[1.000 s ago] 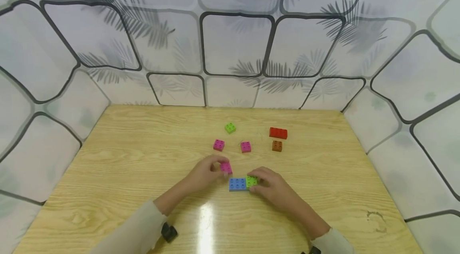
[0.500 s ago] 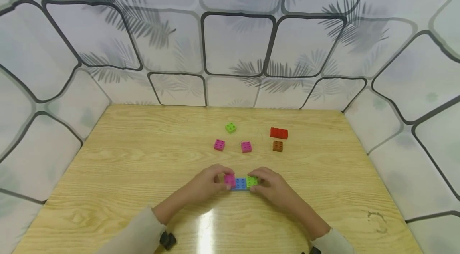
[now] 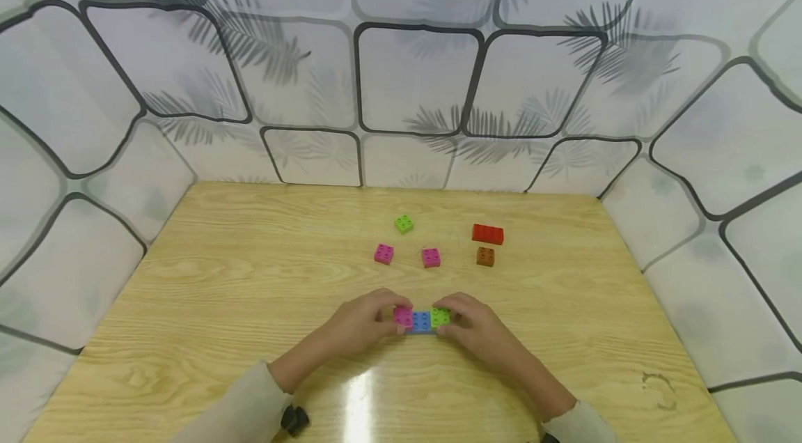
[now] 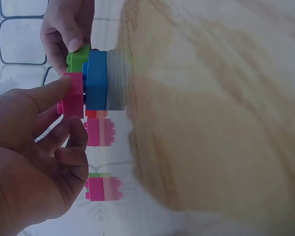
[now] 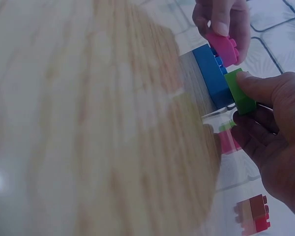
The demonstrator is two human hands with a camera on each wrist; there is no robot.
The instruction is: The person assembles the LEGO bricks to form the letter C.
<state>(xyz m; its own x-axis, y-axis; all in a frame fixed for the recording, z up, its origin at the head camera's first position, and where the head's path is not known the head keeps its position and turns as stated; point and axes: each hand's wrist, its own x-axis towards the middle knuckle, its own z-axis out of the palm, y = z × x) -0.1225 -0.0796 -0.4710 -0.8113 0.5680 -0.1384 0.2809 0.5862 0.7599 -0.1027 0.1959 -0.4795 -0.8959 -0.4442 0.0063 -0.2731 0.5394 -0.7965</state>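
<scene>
two curled pinches, left hand [image 3: 363,323] on pink brick [image 4: 75,96], right hand [image 3: 482,329] on green brick [image 5: 241,93], and we'd best press both squarely onto the blue brick [image 4: 97,81].

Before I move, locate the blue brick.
The blue brick lies on the table, lower middle of the head view, between the left hand and the right hand.

blue brick [image 3: 421,322]: partly covered, head view | 2 sleeves [image 3: 241,405]: cut off, bottom edge
</scene>
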